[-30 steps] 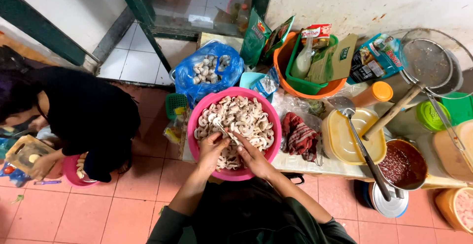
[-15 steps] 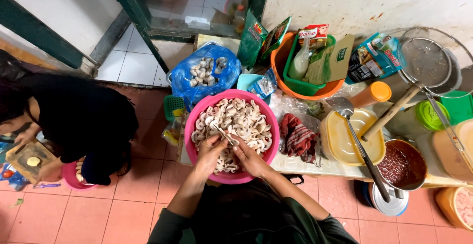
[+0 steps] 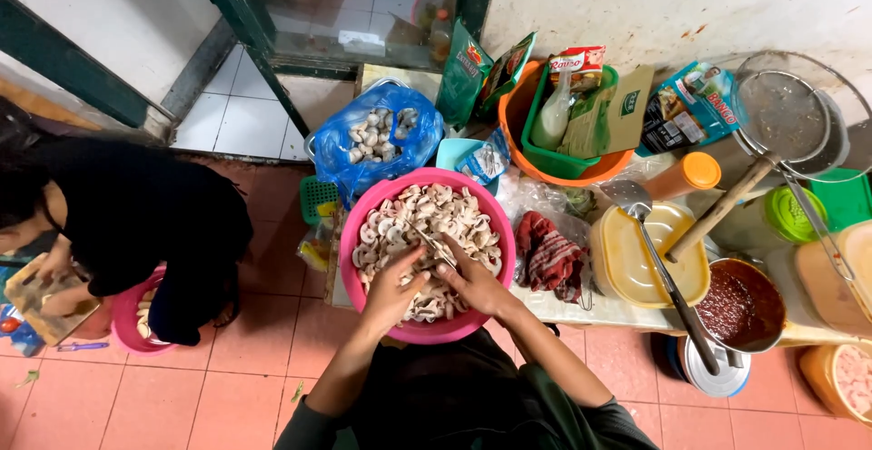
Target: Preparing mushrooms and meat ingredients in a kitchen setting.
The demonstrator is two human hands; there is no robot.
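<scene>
Head view, looking straight down. Both hands are inside the pink basin (image 3: 363, 291), which sits at the near edge of the desk (image 3: 627, 309) and is heaped with sliced pale mushrooms (image 3: 409, 223).

Left hand (image 3: 392, 288): fingers curled together over a mushroom piece low in the heap; grip looks closed, though the piece itself is mostly hidden under the hand.
Right hand (image 3: 474, 285): fingers closed round a small knife (image 3: 438, 248), blade pointing up-left towards the left hand's fingertips.

Change against the two earlier frames: very little. The hands sit in the same part of the basin; the blade has tilted slightly, and the left hand has drawn a touch closer to the right. The heap looks unchanged in level. Judgement: a steady repeated cutting of mushrooms, mid-run, no shift of stage.

Surroundings: blue plastic bag (image 3: 341, 155) of whole mushrooms just behind the basin; red cloth (image 3: 549, 255) just right of it; yellow lidded tub (image 3: 636, 273) with a ladle (image 3: 668, 277) lying across; pot of red sauce (image 3: 740, 305); orange basin (image 3: 522, 155) holding a green basket (image 3: 563, 161) of packets. Another person (image 3: 136, 223) in black crouches on the tiled floor, left, bent further over a board than before.
</scene>
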